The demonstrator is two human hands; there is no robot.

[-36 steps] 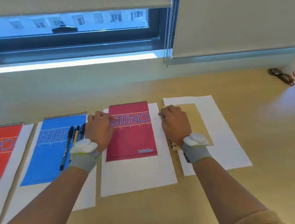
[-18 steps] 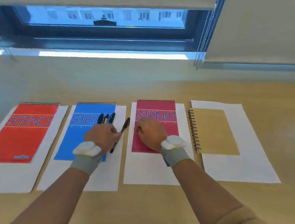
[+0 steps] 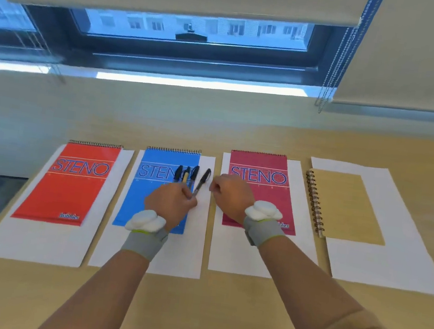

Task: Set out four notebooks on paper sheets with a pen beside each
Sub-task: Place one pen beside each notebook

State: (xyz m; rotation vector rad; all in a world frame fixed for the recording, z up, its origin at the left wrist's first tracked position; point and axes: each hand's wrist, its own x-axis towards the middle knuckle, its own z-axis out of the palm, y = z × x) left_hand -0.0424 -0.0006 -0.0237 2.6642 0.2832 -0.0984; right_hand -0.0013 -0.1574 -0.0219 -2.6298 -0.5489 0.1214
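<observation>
The left hand (image 3: 168, 205) is clenched round the lower ends of a bunch of pens (image 3: 195, 174), four as far as the blur lets me count, whose capped ends fan out upward over the blue notebook (image 3: 148, 199). The outermost pen (image 3: 204, 179) leans to the right, off the cover and over the bare strip of that notebook's paper sheet (image 3: 195, 243). The right hand (image 3: 229, 196) hovers just beside it with its fingers curled in; a sliver of white shows between them and the pen, and nothing is held. This hand hangs over the left edge of the crimson notebook (image 3: 259, 164), which lies on the second sheet (image 3: 235, 251). Both wrists wear grey bands (image 3: 143, 242) with white pads. At the far left a red notebook (image 3: 70, 190) lies on its own white sheet (image 3: 45, 241), and at the far right a brown spiral notebook (image 3: 347, 207) lies on the last sheet (image 3: 390, 254). All four sheets sit in a row on the wooden table (image 3: 192, 311), below a window (image 3: 194, 27) with a half-lowered blind and bead chain (image 3: 334, 69).
</observation>
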